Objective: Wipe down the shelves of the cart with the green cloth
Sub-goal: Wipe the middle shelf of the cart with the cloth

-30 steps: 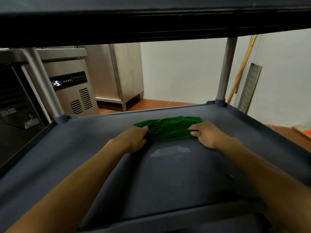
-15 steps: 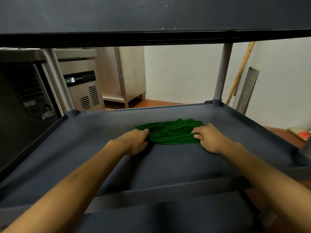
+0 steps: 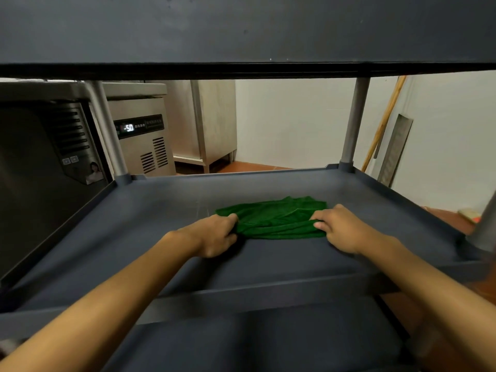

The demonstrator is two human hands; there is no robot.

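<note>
The left hand (image 3: 214,234) has its fingers curled round the left end of the cloth (image 3: 276,218), bunching it. The right hand (image 3: 341,229) pinches the right end between fingers and thumb. Between them the cloth lies rumpled in loose folds.

It looks soft, light and limp, so it will likely crumple or roll under a push rather than stay flat. Holding it at both ends, as here, should keep it spread wide. Downward pressure would have to come from the hands, since the cloth has little weight of its own.

It lies on the middle shelf (image 3: 161,224), right of centre. This shelf is a shallow grey tray with a raised rim, and it holds the cloth. The corners by the posts probably need fingertip work. A lower shelf (image 3: 255,339) shows beneath the near rim, and an upper shelf (image 3: 241,30) hangs overhead.
</note>
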